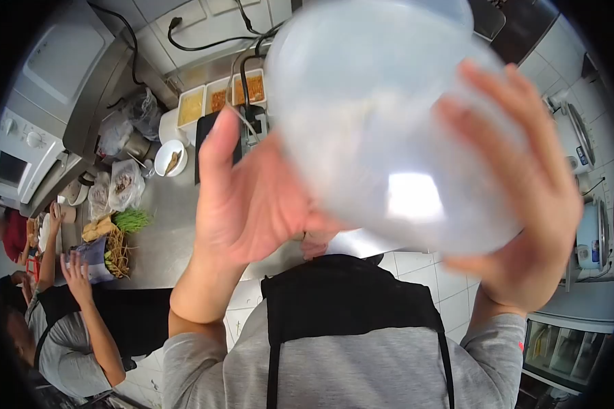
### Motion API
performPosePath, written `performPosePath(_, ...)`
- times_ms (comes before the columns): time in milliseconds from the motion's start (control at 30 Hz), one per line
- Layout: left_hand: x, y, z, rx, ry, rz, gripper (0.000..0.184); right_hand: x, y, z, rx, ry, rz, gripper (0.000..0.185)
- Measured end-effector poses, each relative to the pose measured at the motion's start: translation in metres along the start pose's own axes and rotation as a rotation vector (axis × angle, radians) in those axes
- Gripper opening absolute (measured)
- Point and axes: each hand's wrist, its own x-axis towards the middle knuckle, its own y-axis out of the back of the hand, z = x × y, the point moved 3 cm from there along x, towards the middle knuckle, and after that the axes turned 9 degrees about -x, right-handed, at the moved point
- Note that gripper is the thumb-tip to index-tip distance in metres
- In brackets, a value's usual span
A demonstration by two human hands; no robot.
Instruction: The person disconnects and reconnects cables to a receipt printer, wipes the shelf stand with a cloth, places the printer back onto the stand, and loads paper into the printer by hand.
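Note:
A large round bowl [355, 129] of translucent whitish plastic fills the upper middle of the head view, close to the camera and blurred, with a bright light reflection on its surface. My left hand [256, 201] supports its left side, thumb raised and palm showing; the fingertips are hidden behind the bowl. Around the right side curves my right hand [525, 184], smeared by motion, its fingers lying over the plastic and its thumb low at the edge. Behind the bowl, part of another rounded rim shows at the top, too blurred to name.
A steel counter [174, 215] holds food trays [218, 95], a white bowl [171, 158], plastic bags [126, 184], green herbs [131, 219] and brown roots [118, 252]. A co-worker [68, 334] stands at left. Rice cookers [590, 232] line the right; a microwave [27, 150] sits left.

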Motion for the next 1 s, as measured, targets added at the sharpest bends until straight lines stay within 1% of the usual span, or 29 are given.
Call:
performPosePath(33,-0.017,0.009,-0.001,-0.009,-0.048,0.059,0.085,-0.002,-0.005,-0.010,-0.010,0.020,-0.103,0.080)
performPosePath(67,-0.033,0.019,-0.003,-0.001,-0.101,0.121,0.085,-0.010,-0.020,-0.018,0.129,0.038,-0.193,0.075)
performPosePath(100,-0.050,0.031,-0.003,0.035,-0.152,0.196,0.085,-0.019,-0.036,-0.027,0.272,0.042,-0.287,0.074)
performPosePath(133,-0.068,0.043,-0.002,0.093,-0.201,0.284,0.086,-0.027,-0.051,-0.036,0.408,0.035,-0.383,0.076)
performPosePath(167,-0.089,0.059,0.000,0.220,-0.211,0.428,0.081,-0.037,-0.071,-0.049,0.530,0.014,-0.378,0.088)
performPosePath(200,-0.111,0.074,0.002,0.346,-0.224,0.575,0.077,-0.042,-0.089,-0.060,0.515,0.113,-0.358,0.082)
performPosePath(233,-0.134,0.087,0.002,0.470,-0.236,0.725,0.073,-0.050,-0.112,-0.072,0.598,0.156,-0.383,0.085)
performPosePath(267,-0.156,0.099,-0.001,0.407,-0.301,0.791,0.068,-0.059,-0.133,-0.084,0.678,0.198,-0.409,0.089)
performPosePath(300,-0.176,0.109,-0.008,0.338,-0.360,0.853,0.065,-0.067,-0.150,-0.093,0.814,0.210,-0.424,0.084)
performPosePath(367,-0.205,0.120,-0.024,0.273,-0.462,0.902,0.064,-0.091,-0.175,-0.095,1.057,0.198,-0.470,0.075)
performPosePath(467,-0.235,0.143,-0.049,0.227,-0.596,0.942,0.066,-0.143,-0.204,-0.073,0.937,0.053,-0.418,0.070)
performPosePath(500,-0.239,0.148,-0.057,0.237,-0.647,0.959,0.067,-0.167,-0.223,-0.065,0.814,0.084,-0.430,0.070)
performPosePath(567,-0.243,0.169,-0.073,0.243,-0.758,1.025,0.065,-0.195,-0.237,-0.055,0.571,0.119,-0.609,0.071)
performPosePath(600,-0.249,0.185,-0.077,0.229,-0.795,1.033,0.063,-0.209,-0.249,-0.055,0.573,0.153,-0.633,0.071)
performPosePath(633,-0.246,0.193,-0.080,0.214,-0.850,1.039,0.061,-0.216,-0.260,-0.057,0.571,0.201,-0.643,0.071)
performPosePath(667,-0.237,0.197,-0.083,0.166,-0.874,1.007,0.060,-0.215,-0.261,-0.059,0.526,0.207,-0.548,0.070)
performPosePath(733,-0.224,0.202,-0.090,0.186,-0.914,0.936,0.059,-0.223,-0.280,-0.057,0.637,0.151,-0.514,0.063)
performPosePath(767,-0.224,0.206,-0.092,0.229,-0.938,0.940,0.058,-0.225,-0.289,-0.062,0.703,0.118,-0.494,0.059)
performPosePath(833,-0.223,0.205,-0.098,0.239,-0.902,0.954,0.056,-0.201,-0.262,-0.052,1.104,-0.092,-0.374,0.044)
performPosePath(867,-0.222,0.198,-0.098,0.282,-0.902,0.943,0.055,-0.195,-0.250,-0.046,1.159,-0.172,-0.367,0.035)
performPosePath(967,-0.216,0.180,-0.103,0.358,-0.915,0.915,0.054,-0.202,-0.244,-0.031,1.320,-0.448,-0.469,0.030)
performPosePath(1000,-0.218,0.175,-0.106,0.361,-0.933,0.915,0.054,-0.201,-0.238,-0.027,1.348,-0.499,-0.411,0.027)
